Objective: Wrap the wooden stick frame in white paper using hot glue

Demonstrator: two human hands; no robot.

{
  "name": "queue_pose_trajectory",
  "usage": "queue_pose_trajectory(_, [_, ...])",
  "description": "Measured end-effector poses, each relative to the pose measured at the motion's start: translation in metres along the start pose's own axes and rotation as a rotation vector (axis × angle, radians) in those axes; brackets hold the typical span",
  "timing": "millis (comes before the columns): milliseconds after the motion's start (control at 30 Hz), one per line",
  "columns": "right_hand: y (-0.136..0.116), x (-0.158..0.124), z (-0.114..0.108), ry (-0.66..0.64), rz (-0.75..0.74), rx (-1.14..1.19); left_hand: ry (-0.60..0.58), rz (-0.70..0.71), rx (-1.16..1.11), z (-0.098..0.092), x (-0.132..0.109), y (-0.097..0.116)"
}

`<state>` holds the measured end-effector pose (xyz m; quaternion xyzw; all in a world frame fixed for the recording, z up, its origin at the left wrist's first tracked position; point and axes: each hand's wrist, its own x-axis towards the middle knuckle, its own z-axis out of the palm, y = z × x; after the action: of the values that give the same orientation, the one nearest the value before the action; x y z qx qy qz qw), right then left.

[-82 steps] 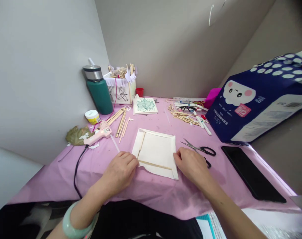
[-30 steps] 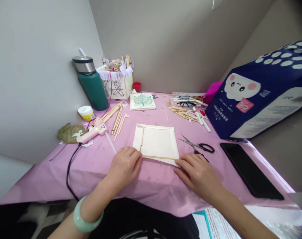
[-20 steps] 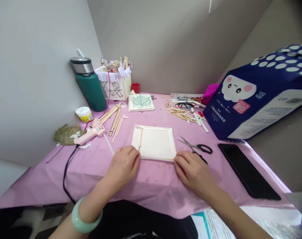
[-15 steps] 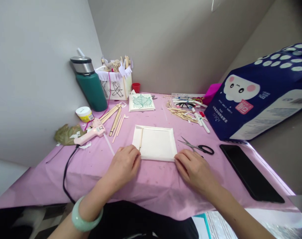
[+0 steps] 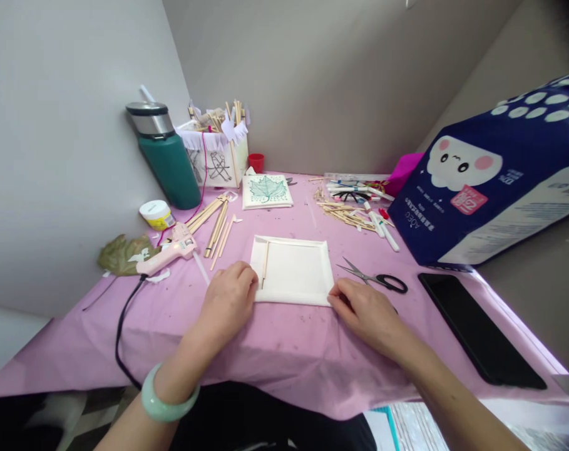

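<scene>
Two open hands on the pink-covered tabletop (image 5: 284, 357): the left hand (image 5: 228, 304) against the near left corner of a white sheet (image 5: 293, 269), the right hand (image 5: 366, 316) with its fingertips at the near right corner. Palms down, fingers lightly curled, no firm grip on anything, only contact with the sheet's edges.

Near edge of the white sheet turned over and lying flat, with no stick in sight along it. All four edges folded inward, forming a neat square. Along the inside of the left fold, one thin wooden stick (image 5: 264, 265).

Just right of the white sheet, a pair of scissors (image 5: 391, 284) with black handles, and beyond them a black phone (image 5: 476, 329). Left of the white sheet, a pink glue gun (image 5: 164, 257) and a loose bundle of wooden sticks (image 5: 216, 228). Behind the white sheet, a tile with a green leaf drawing (image 5: 266, 191). Behind and to the right, a scatter of short sticks and marker pens (image 5: 354, 210).
</scene>
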<state>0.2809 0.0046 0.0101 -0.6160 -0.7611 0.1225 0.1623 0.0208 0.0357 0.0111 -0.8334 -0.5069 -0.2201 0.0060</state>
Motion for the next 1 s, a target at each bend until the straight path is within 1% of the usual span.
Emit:
queue_pose_trajectory(67, [0.000, 0.000, 0.000, -0.002, -0.005, 0.008, 0.104, 0.032, -0.027, 0.000, -0.006, 0.006])
queue_pose_trajectory(100, [0.001, 0.000, 0.000, 0.000, -0.011, 0.012, 0.127, 0.041, -0.044, 0.001, -0.009, 0.009])
queue_pose_trajectory(133, [0.001, -0.001, 0.000, 0.004, -0.023, 0.016, 0.123, 0.046, -0.054, 0.001, -0.012, 0.012])
queue_pose_trajectory(233, [0.003, -0.002, 0.002, 0.044, -0.072, 0.023, 0.011, 0.021, -0.074, 0.001, -0.016, 0.016])
queue_pose_trajectory(333, [0.004, -0.003, 0.004, 0.088, -0.113, 0.019, -0.079, 0.000, -0.136, -0.001, -0.011, 0.011])
queue_pose_trajectory(467, [0.004, -0.005, 0.006, 0.102, -0.105, 0.012, -0.147, 0.034, -0.181, -0.006, 0.000, 0.005])
queue_pose_trajectory(633, [0.003, -0.005, 0.007, 0.078, -0.061, 0.009, -0.244, 0.032, -0.150, -0.007, 0.012, 0.002])
queue_pose_trajectory(767, [0.001, -0.004, 0.008, 0.073, -0.038, 0.000, -0.291, 0.048, -0.111, -0.007, 0.020, -0.001])
queue_pose_trajectory(800, [0.001, -0.004, 0.007, 0.072, -0.036, 0.002, -0.275, 0.054, -0.087, -0.007, 0.021, 0.000])
queue_pose_trajectory(833, [0.000, -0.004, 0.007, 0.071, -0.035, 0.005, -0.231, 0.055, -0.055, -0.008, 0.020, 0.002])
queue_pose_trajectory(867, [0.000, -0.003, 0.006, 0.068, -0.034, 0.010, -0.157, 0.049, -0.023, -0.009, 0.018, 0.005])
queue_pose_trajectory(933, [0.000, -0.003, 0.005, 0.057, -0.029, 0.019, 0.034, 0.060, 0.006, -0.008, 0.010, 0.017])
queue_pose_trajectory(967, [0.000, -0.002, 0.004, 0.052, -0.024, 0.023, 0.111, 0.090, -0.007, -0.006, 0.005, 0.025])
queue_pose_trajectory(1000, [0.000, -0.002, 0.004, 0.047, -0.019, 0.025, 0.146, 0.155, -0.039, -0.003, -0.001, 0.033])
